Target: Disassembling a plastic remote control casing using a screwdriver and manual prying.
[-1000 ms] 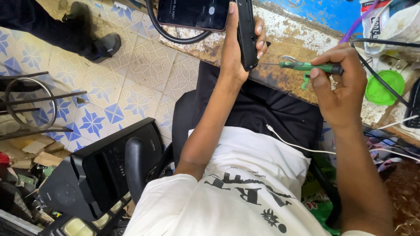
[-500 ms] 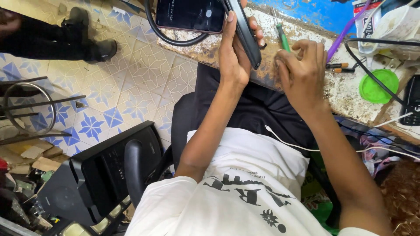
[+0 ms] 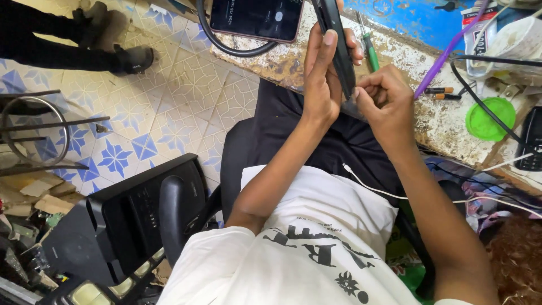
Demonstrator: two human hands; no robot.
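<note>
My left hand (image 3: pixel 323 79) grips a slim black phone (image 3: pixel 335 42) edge-on, upright, above the front edge of a worn workbench (image 3: pixel 395 85). My right hand (image 3: pixel 385 101) is pinched shut at the phone's lower edge, fingertips touching it. A green-handled screwdriver (image 3: pixel 370 51) shows just above that hand; whether the hand still holds it I cannot tell. A second phone (image 3: pixel 257 18) with a lit screen lies on the bench to the left, ringed by a black cable.
On the bench's right lie a green lid (image 3: pixel 490 118), a purple straw-like rod (image 3: pixel 449 51), small pens (image 3: pixel 437 93), black cables and white containers (image 3: pixel 519 36). A black chair (image 3: pixel 180 209) sits under me. Another person's dark shoes (image 3: pixel 132 56) rest on the patterned tile floor.
My right hand swung the green screwdriver from level to upright, then came in to the phone's lower edge. My left hand kept the phone steady.
</note>
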